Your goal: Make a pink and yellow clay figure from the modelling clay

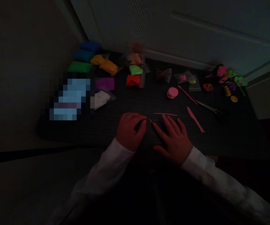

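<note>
On the dark tabletop my left hand (130, 131) is closed, its fingers curled and the thumb and index tips close together. Whether a small thing sits in that pinch I cannot make out. To its right, my right hand (173, 139) lies with spread fingers, and its index fingertip touches the end of a short, thin yellowish strip (151, 121). Just beyond the right fingertips is a thin pink strip (165, 114). A pink modelling knife (195, 119) rests right of that hand, near a pair of scissors (207, 107) and a pink rod-shaped tool (187, 94).
A pink round piece (172, 92) stands farther back. Coloured clay packs, among them a red one (133, 80) and a purple one (105, 83), line the back and left, beside a blurred bright screen (71, 97). Small finished-looking clay shapes (231, 81) cluster at the far right.
</note>
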`<state>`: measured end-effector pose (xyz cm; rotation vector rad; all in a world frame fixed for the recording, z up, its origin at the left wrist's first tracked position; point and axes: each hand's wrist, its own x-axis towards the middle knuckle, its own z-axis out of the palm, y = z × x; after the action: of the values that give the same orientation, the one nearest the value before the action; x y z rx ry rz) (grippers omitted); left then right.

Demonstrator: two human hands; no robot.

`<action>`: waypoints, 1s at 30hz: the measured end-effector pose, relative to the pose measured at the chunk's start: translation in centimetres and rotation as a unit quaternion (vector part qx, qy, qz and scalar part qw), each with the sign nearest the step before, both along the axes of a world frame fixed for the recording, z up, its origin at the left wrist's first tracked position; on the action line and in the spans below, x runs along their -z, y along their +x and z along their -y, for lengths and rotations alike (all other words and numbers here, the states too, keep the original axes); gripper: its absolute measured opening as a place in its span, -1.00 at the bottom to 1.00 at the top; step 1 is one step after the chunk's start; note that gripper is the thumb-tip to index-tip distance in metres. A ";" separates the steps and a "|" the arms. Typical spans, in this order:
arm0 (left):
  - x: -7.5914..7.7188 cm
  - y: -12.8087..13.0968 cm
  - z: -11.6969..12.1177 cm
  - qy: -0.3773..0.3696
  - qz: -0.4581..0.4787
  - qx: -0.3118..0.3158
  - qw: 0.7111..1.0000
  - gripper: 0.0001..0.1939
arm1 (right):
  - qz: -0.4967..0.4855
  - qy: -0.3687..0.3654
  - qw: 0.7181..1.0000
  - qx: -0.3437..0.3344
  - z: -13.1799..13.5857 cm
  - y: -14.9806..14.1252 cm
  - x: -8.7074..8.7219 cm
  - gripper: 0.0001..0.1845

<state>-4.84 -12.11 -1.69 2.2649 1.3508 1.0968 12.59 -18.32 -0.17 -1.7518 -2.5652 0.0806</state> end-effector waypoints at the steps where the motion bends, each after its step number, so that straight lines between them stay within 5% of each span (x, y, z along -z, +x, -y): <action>1: 0.0 0.0 0.0 0.003 -0.001 0.000 1.000 -0.85 | 0.000 0.006 1.000 0.003 0.1 0.6 0.0 -0.27; 11: 0.2 0.0 0.0 -0.002 0.000 0.005 1.000 -0.85 | 0.010 -0.007 1.000 0.003 2.9 1.8 0.1 -0.28; 30: 0.3 0.0 -0.1 0.003 -0.012 0.002 1.000 -0.83 | 0.000 -0.008 1.000 -0.003 2.8 1.7 0.2 -0.33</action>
<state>-4.84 -11.99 -1.94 2.2911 1.3545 1.0773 14.27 -21.09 -0.35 -1.7496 -2.5769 0.1033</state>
